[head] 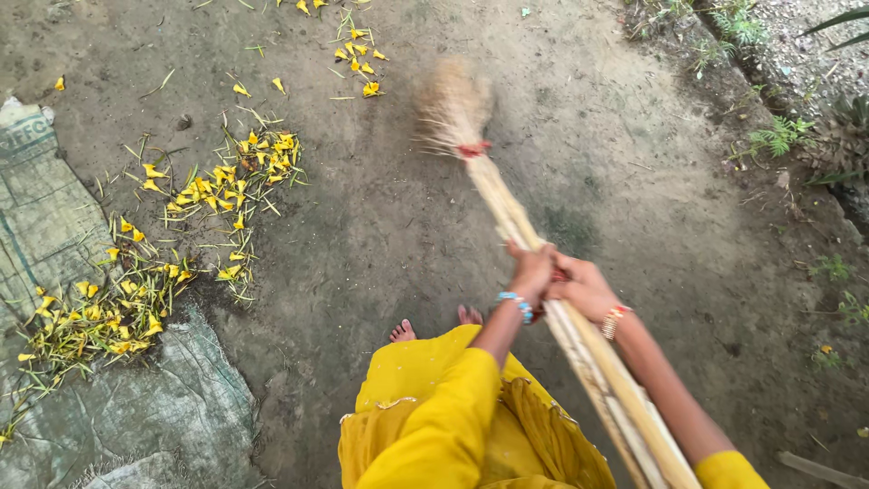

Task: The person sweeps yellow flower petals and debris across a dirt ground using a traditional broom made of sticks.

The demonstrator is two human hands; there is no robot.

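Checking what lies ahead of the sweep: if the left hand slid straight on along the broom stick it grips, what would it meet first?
Probably the red binding below the left hand on the broom stick; the bare stick between looks free, then the blurred bristles.

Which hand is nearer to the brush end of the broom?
Left. The left hand grips the broom handle higher up, closer to the blurred brush head. The right hand grips just behind it, farther down the handle toward the person's body.

Yellow sleeves and dress, beaded bracelets on both wrists, bare feet.
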